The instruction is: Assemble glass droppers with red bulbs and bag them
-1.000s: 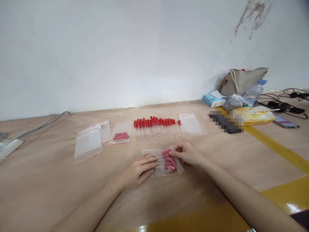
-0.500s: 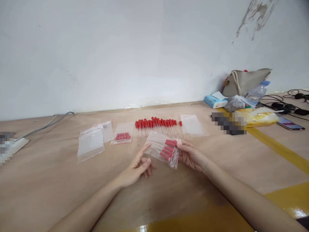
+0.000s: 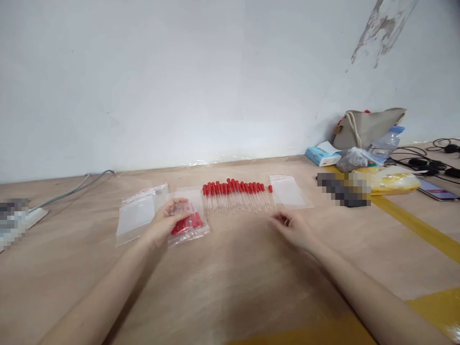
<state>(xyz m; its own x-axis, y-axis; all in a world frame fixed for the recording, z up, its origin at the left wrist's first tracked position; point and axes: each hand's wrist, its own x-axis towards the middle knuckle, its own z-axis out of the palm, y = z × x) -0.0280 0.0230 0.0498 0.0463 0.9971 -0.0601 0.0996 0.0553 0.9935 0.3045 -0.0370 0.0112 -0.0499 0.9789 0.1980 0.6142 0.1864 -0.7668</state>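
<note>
My left hand (image 3: 168,220), thumb and fingers closed, holds a clear zip bag (image 3: 189,235) of red-bulbed droppers (image 3: 196,220). That bag lies over another bag left of centre, which it mostly covers. Just beyond, a row of loose droppers (image 3: 233,187) with red rubber bulbs and thin clear stems is spread on the table, bulbs toward the wall. My right hand (image 3: 293,227) hovers to the right of centre with its fingers curled in and nothing visible in them. Near it lies a flat zip bag (image 3: 287,191).
Flat zip bags (image 3: 134,218) overlap at the left. A grey cable (image 3: 79,184) runs along the left. At the right stand a tissue pack (image 3: 321,155), a beige bag (image 3: 373,127), a yellow package (image 3: 388,182), a phone (image 3: 436,189) and black cables. Yellow tape (image 3: 417,225) crosses the wooden table.
The filled dropper bag has passed from my right hand to my left and moved left onto the other bag. My right hand has let go, its fingers now curled.
</note>
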